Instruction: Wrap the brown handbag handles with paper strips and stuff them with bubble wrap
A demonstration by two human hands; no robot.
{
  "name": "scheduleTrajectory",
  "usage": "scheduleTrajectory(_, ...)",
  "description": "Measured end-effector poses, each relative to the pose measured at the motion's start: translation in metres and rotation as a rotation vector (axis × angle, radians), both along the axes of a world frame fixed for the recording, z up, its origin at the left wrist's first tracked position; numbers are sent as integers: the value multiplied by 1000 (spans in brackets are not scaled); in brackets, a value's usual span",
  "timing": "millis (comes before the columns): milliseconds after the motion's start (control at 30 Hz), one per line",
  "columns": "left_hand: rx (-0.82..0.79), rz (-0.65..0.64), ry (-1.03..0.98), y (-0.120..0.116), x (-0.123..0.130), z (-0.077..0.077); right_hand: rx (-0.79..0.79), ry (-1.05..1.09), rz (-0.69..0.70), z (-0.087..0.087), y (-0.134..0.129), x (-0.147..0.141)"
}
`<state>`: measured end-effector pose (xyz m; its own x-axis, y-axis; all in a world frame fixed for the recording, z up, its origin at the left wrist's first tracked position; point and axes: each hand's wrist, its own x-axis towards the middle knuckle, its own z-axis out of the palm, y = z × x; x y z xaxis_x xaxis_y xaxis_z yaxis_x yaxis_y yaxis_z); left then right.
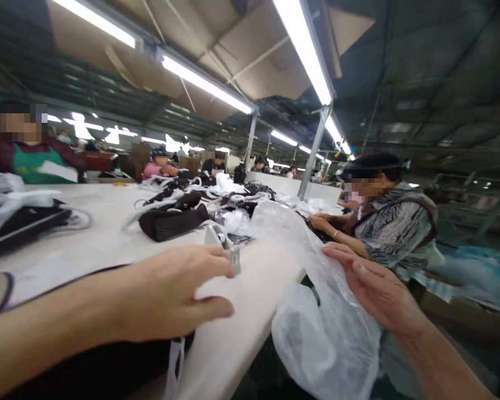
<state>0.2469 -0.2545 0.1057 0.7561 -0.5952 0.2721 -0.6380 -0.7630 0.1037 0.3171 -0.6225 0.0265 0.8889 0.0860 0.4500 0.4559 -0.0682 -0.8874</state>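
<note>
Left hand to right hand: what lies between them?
Head view: beside the left hand, white tabletop; then the translucent plastic bag, draped over the table's edge, next to the right hand.

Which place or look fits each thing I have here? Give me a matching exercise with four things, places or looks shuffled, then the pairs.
1. Left hand
2. Right hand
3. Plastic
4. Apron

A. Partly on the table, partly hanging past its edge
B. Fingers nearest the grey piece
C. Green, worn by the person at far left
D. Palm turned inward, fingertips at the side of the hanging, see-through material

Pairs: 1-B, 2-D, 3-A, 4-C
</note>
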Motion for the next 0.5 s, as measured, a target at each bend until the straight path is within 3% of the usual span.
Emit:
scheduleTrajectory(67,41,-94,-32,-18,-1,16,10,-38,85,37,41,16)
scheduleTrajectory(133,118,-179,-100,-38,3,15,41,-90,154,67,77,25)
scheduleTrajectory(200,214,-209,-101,-53,11,3,96,-150,208,90,106,30)
scheduleTrajectory(300,301,-114,-82,-58,30,-22,182,-176,200,109,135,38)
scheduleTrajectory(333,226,-75,-70,-54,38,-29,197,-182,163,111,141,41)
scheduleTrajectory(400,-135,33,47,-39,54,-37,204,-205,48,110,146,47)
scheduleTrajectory(500,-699,217,231,-4,77,-32,165,-257,-166,101,143,54)
